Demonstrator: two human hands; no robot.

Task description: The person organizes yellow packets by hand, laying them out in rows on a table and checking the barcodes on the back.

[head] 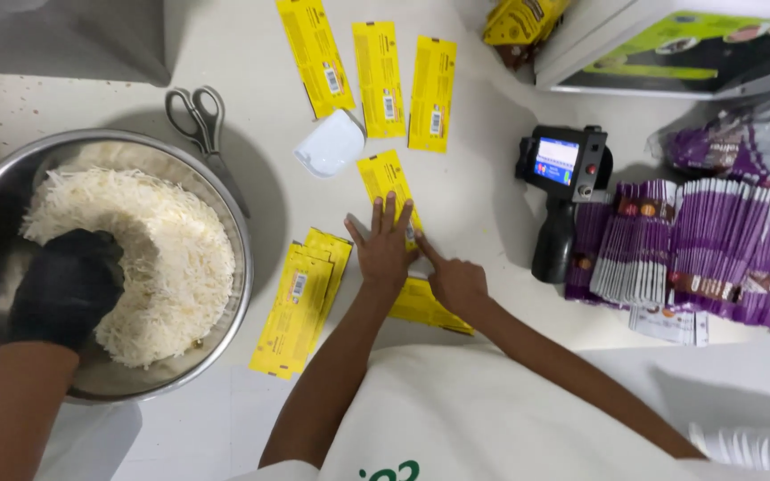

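Observation:
My left hand (383,251) lies flat, fingers spread, on the lower end of a yellow sachet (382,176) on the white table. My right hand (456,285) is just to its right, most fingers curled and the index finger stretched out to touch the same sachet's edge by my left hand. Another yellow sachet (421,308) lies partly under my right wrist. A small stack of yellow sachets (300,298) sits left of my left forearm. Neither hand grips anything.
A co-worker's black-gloved hand (69,285) is in white rice inside a steel bowl (244,267) at left. Scissors (198,116), a white scraper (330,142), three yellow sachets (378,76), a black handheld printer (563,196), fanned purple sachets (706,249) and a box (688,44) lie around.

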